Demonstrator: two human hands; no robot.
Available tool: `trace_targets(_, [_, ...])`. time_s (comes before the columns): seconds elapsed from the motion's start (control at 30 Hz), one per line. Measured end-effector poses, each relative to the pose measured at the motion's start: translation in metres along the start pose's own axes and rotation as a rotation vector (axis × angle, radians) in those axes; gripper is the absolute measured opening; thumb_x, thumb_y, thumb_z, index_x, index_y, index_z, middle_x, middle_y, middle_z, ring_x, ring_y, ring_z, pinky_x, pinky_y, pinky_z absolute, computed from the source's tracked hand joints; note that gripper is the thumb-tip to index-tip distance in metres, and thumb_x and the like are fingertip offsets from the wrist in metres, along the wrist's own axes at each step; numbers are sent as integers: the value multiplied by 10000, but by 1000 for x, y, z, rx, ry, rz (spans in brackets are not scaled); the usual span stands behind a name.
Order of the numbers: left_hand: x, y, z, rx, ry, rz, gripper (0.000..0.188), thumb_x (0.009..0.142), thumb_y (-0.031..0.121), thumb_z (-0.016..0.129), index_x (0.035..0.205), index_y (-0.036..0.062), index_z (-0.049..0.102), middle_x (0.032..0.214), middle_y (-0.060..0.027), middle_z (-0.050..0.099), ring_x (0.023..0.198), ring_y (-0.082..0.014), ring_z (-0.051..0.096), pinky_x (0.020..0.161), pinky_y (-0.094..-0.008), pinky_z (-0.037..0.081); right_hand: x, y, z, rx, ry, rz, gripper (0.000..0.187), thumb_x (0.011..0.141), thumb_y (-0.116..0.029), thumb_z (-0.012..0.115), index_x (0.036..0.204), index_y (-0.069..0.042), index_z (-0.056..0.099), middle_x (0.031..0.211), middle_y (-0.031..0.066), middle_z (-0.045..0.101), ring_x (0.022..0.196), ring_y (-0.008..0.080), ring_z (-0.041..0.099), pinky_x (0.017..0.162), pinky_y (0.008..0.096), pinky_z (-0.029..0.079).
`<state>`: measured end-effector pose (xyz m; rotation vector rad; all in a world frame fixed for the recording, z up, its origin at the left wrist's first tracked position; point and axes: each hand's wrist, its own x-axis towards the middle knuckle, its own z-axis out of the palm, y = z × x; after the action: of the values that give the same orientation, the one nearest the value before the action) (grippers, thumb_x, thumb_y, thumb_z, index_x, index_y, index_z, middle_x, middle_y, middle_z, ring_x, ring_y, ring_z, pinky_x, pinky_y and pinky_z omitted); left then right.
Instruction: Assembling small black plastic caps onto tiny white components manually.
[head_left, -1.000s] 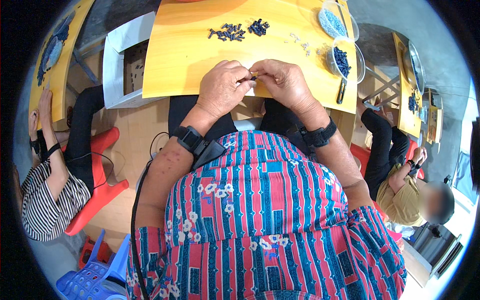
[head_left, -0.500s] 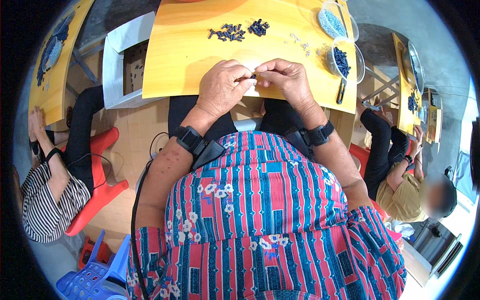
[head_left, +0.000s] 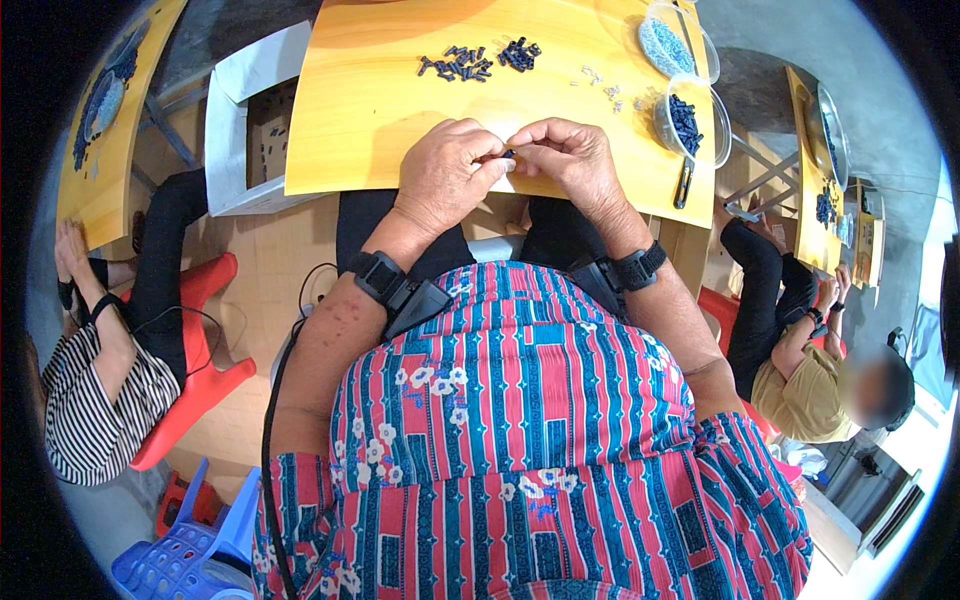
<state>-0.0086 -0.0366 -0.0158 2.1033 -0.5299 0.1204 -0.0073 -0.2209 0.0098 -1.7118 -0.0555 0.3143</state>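
Over the near edge of the yellow table [head_left: 350,140], my left hand [head_left: 450,172] pinches a small dark cylindrical piece [head_left: 509,154] between thumb and forefinger. My right hand [head_left: 572,165] is closed at the piece's other side, thumb and forefinger pressed together against it; whether it holds a second tiny part is hidden. Beyond the hands lie two piles of similar dark pieces, a looser one [head_left: 457,65] and a tighter one [head_left: 519,54]. Several small clear pieces [head_left: 610,92] are scattered to their right.
At the table's right edge stand a clear tub [head_left: 660,120] of dark pieces and another tub [head_left: 708,60] of light-blue pieces. A black pen-like tool [head_left: 683,184] lies by them. A white box [head_left: 228,150] stands left. Other people sit at tables on both sides.
My hands keep almost the same place, with the dark piece turned slightly between the fingertips. The person on the right has shifted their hands a little.
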Motion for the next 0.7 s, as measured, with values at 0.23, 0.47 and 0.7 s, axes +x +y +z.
trace_targets(0.23, [0,0,1,7,14,13,135,754,169,715,763,50,653,727,-76,592,757,-266,587,677,-373,472,-1,1,4,-54,34,-18,80,857,-11,652,911,27,697,770,26,672,658,71,604,621,213,507])
trace_targets(0.47, [0,-1,1,-21,37,24,128,748,157,722,759,48,656,724,-75,600,740,-258,592,669,-366,475,0,4,6,-80,53,-30,82,850,-2,653,913,27,698,789,37,682,672,77,610,635,211,508])
trace_targets(0.7, [1,-2,1,-133,51,-103,115,786,182,689,771,69,692,744,-67,624,755,-248,617,680,-363,493,-5,6,8,110,68,-65,125,852,37,630,960,51,691,886,74,690,755,127,666,703,239,537])
